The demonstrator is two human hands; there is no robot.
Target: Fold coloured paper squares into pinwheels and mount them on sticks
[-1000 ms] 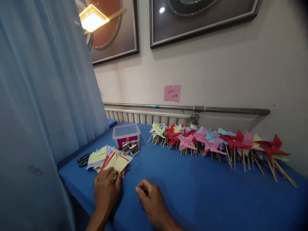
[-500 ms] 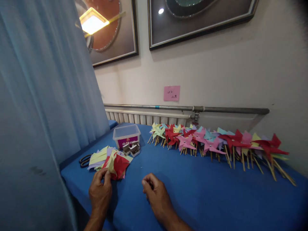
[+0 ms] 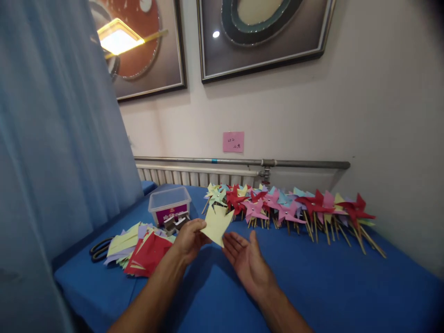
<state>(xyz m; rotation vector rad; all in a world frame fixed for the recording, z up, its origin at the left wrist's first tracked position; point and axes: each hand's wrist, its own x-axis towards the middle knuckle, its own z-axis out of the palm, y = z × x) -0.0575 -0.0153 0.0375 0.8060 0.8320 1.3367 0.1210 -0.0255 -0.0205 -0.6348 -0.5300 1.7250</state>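
Note:
Pinched in my left hand [image 3: 190, 239] is a pale yellow piece of paper [image 3: 217, 224] with slits cut in from its corners, held above the blue table. My right hand [image 3: 248, 266] is open, palm up, its fingertips close under the lower edge of that paper; whether they touch it I cannot tell. Left of my hands lies a loose pile of coloured paper sheets [image 3: 149, 252], red on top, with yellow and lilac ones beside. Black scissor handles [image 3: 100, 249] stick out from the pile's left side.
A clear plastic tub [image 3: 169, 201] with a purple label stands behind the pile, small open boxes [image 3: 175, 223] at its front. Paper pinwheels on sticks [image 3: 287, 210] lie in a long row along the wall. A blue curtain [image 3: 62, 129] hangs at the left of the table [image 3: 312, 286].
My left hand has lifted the yellow paper off the pile and carried it right. My right hand has opened from curled fingers and turned palm up beside it. The view has shifted right.

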